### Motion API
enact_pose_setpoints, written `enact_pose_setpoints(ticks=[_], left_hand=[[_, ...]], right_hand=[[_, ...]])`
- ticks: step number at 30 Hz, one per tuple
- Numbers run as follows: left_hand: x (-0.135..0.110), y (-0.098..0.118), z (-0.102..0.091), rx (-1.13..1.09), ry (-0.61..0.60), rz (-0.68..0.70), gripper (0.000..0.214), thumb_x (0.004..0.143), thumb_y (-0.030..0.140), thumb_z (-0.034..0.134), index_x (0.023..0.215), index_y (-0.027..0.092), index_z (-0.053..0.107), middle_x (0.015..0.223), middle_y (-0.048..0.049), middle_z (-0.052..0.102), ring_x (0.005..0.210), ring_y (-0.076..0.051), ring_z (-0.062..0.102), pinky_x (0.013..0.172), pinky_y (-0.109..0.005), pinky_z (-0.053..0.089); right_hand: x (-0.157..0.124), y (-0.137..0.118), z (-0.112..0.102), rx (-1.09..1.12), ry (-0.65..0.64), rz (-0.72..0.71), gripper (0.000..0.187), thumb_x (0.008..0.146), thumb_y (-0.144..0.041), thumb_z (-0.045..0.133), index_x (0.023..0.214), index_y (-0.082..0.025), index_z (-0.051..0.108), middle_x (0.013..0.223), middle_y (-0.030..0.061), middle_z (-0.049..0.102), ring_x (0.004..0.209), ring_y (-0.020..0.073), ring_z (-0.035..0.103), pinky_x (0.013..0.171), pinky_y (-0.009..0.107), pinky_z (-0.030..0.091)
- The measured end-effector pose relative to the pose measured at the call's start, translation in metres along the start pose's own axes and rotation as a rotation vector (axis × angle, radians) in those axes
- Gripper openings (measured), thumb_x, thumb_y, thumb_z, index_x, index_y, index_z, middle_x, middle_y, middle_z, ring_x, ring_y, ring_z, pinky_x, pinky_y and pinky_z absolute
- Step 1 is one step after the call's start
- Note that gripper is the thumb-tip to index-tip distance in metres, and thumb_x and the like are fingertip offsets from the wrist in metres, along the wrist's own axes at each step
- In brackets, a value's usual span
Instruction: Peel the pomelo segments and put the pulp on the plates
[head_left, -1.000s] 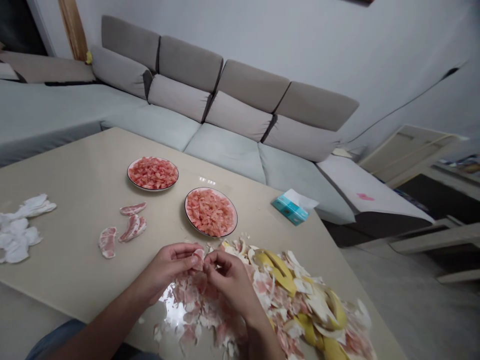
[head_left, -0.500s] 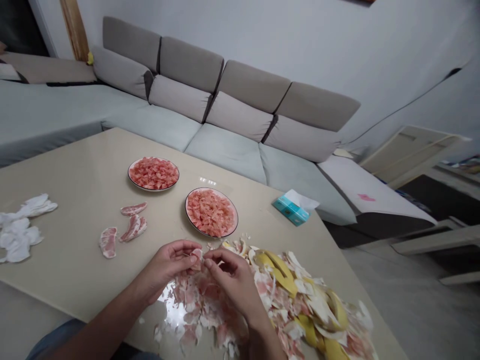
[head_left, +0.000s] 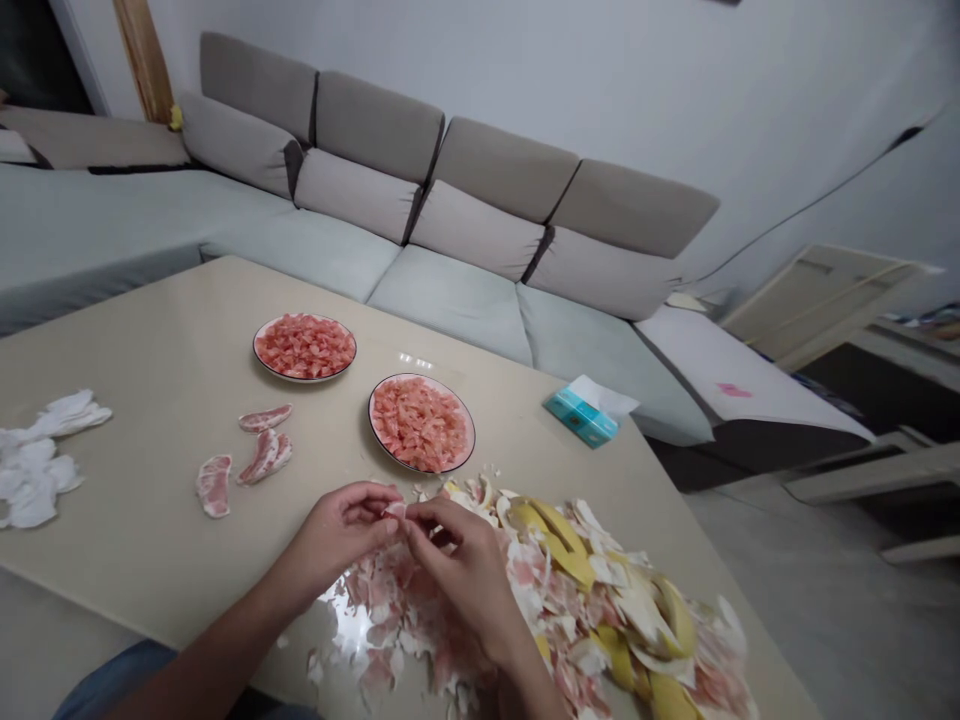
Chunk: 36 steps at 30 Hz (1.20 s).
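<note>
My left hand (head_left: 346, 532) pinches a small piece of pink pomelo segment (head_left: 395, 510) between thumb and fingers. The fingertips of my right hand (head_left: 463, 565) are closed on the same piece from the other side, and the fingers hide most of it. Underneath lies a spread of torn membrane scraps (head_left: 409, 610). Just beyond the hands stands a dark-rimmed plate of peeled pomelo flesh (head_left: 421, 422); a second plate of flesh (head_left: 306, 347) is farther back on the left. Several unpeeled pomelo segments (head_left: 215, 485) rest on the table, left of my left hand.
Yellow pomelo peel (head_left: 559, 540) and white pith are heaped to the right, reaching the table's (head_left: 150, 400) right side. A blue tissue pack (head_left: 583, 415) lies near the far right edge. Crumpled white tissues (head_left: 37, 475) are at the left. A grey sofa (head_left: 450, 290) runs behind.
My hands have come closer together around the pomelo piece, and less of it shows between the fingers. The plates, segments and peel heap lie as before; the view has shifted slightly.
</note>
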<state>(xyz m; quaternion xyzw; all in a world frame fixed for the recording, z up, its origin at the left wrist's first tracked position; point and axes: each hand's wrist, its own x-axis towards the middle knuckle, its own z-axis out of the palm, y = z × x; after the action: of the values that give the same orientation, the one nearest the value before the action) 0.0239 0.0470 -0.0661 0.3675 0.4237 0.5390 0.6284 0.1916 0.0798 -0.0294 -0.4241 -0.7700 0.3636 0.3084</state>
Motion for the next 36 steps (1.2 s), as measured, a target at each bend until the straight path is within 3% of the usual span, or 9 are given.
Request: enact_pose_setpoints(ticks=[4, 8, 15, 20, 26, 36], left_hand=[[-0.001, 0.003, 0.002, -0.082, 0.037, -0.024, 0.034, 0.071, 0.031, 0.078, 0.099, 0.016, 0.065, 0.088, -0.0042, 0.069, 0.084, -0.018, 0.067, 0.078, -0.029, 0.051], [-0.003, 0.008, 0.004, -0.051, 0.084, -0.009, 0.032, 0.072, 0.033, 0.077, 0.096, 0.017, 0.063, 0.083, -0.0026, 0.068, 0.078, -0.016, 0.066, 0.073, -0.027, 0.051], [-0.007, 0.015, 0.009, 0.217, 0.193, 0.107, 0.011, 0.076, 0.026, 0.07, 0.084, 0.019, 0.069, 0.084, -0.0039, 0.073, 0.08, -0.019, 0.068, 0.075, -0.028, 0.052], [-0.01, 0.016, 0.006, 0.543, 0.27, 0.262, 0.013, 0.079, 0.023, 0.066, 0.088, 0.025, 0.076, 0.092, -0.0035, 0.076, 0.087, -0.022, 0.068, 0.079, -0.03, 0.051], [-0.012, 0.012, 0.002, 0.693, 0.25, 0.418, 0.021, 0.084, 0.021, 0.061, 0.096, 0.027, 0.077, 0.096, -0.0046, 0.077, 0.089, -0.022, 0.068, 0.083, -0.031, 0.049], [-0.013, 0.004, -0.001, 0.748, 0.263, 0.466, 0.023, 0.085, 0.024, 0.06, 0.101, 0.03, 0.075, 0.098, -0.0049, 0.076, 0.091, -0.023, 0.067, 0.085, -0.033, 0.047]], right_hand=[[0.0, 0.001, 0.001, 0.121, -0.058, 0.067, 0.019, 0.084, -0.031, 0.068, 0.101, -0.023, 0.072, 0.095, 0.0042, 0.072, 0.081, 0.0186, 0.066, 0.07, 0.027, 0.05], [0.001, 0.002, 0.003, 0.251, -0.05, 0.121, 0.019, 0.085, -0.037, 0.067, 0.095, -0.022, 0.074, 0.096, 0.0055, 0.072, 0.087, 0.0204, 0.066, 0.073, 0.028, 0.051], [0.003, 0.002, 0.006, 0.424, -0.016, 0.252, 0.027, 0.079, -0.044, 0.071, 0.086, -0.018, 0.072, 0.082, 0.0048, 0.071, 0.071, 0.0174, 0.063, 0.064, 0.027, 0.049], [0.004, 0.004, 0.009, 0.51, -0.025, 0.302, 0.031, 0.077, -0.047, 0.071, 0.085, -0.016, 0.07, 0.079, 0.0042, 0.069, 0.069, 0.0168, 0.062, 0.062, 0.027, 0.049], [0.004, 0.004, 0.012, 0.557, -0.021, 0.309, 0.028, 0.078, -0.044, 0.071, 0.086, -0.017, 0.069, 0.08, 0.0035, 0.068, 0.068, 0.0149, 0.061, 0.062, 0.025, 0.049], [0.003, -0.002, 0.02, 0.618, 0.016, 0.338, 0.032, 0.076, -0.046, 0.073, 0.088, -0.017, 0.069, 0.079, 0.0026, 0.068, 0.065, 0.0148, 0.063, 0.062, 0.025, 0.052]])
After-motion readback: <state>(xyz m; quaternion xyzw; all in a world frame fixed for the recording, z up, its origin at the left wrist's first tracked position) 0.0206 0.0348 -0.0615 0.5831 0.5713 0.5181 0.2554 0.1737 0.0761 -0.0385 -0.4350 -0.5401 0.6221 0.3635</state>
